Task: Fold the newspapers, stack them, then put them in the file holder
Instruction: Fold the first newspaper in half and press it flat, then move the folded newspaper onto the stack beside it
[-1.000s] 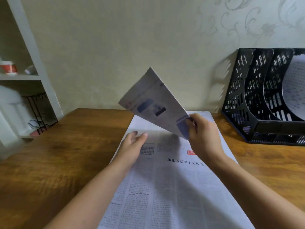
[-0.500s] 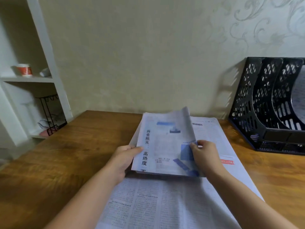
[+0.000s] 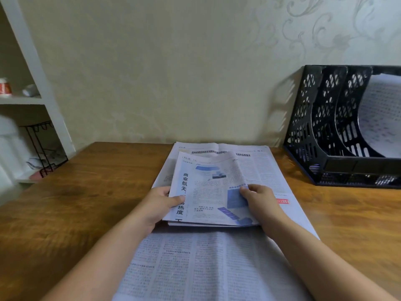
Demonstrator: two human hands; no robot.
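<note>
Wooden table (image 3: 65, 213) across the whole near scene, against a pale patterned wall (image 3: 152, 72). White shelf (image 3: 23, 101) far left, with a red-and-white cup (image 3: 4, 89) on its board and a black wire rack (image 3: 41, 148) lower down. Black file holder (image 3: 321, 135) far right on the table, against the wall, slots open toward the left; a curved printed sheet (image 3: 382, 118) already in its right slot. Open newspaper (image 3: 206, 263) spread flat down the table's middle, from the near edge almost to the wall. Folded newspaper (image 3: 208, 192) lying on top of it, toward the far half, well apart from the holder. Left hand (image 3: 158, 205) gripping the folded paper's left edge, thumb on top. Right hand (image 3: 260, 203) pinching its right edge, fingertips on the blue picture. Both forearms over the open paper, hiding parts of it.
</note>
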